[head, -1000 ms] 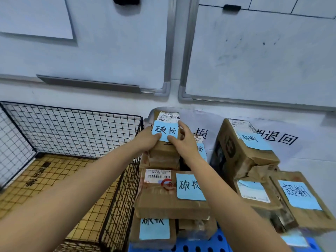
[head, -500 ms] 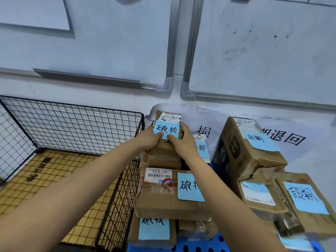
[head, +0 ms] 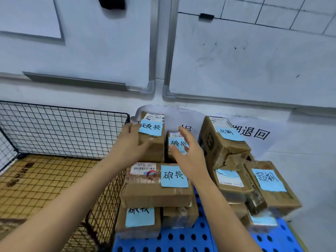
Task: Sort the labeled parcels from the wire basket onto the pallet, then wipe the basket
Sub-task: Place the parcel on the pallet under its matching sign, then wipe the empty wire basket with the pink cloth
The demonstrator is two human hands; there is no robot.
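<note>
Over the pallet (head: 181, 240), both arms reach forward: the left hand (head: 133, 142) grips the top parcel (head: 155, 149), stacked just beside the basket (head: 63, 128), while the right hand (head: 190, 157) hovers spread wide, holding nothing.

One head-worn wide-angle camera looked forward and down from close above the forearms (head: 76, 195). Past the fingers (head: 181, 130) rose two whiteboards (head: 254, 60); left of them lay the wire basket (head: 63, 128), at them the top parcel (head: 154, 149), beneath them the blue pallet (head: 181, 240).
</note>
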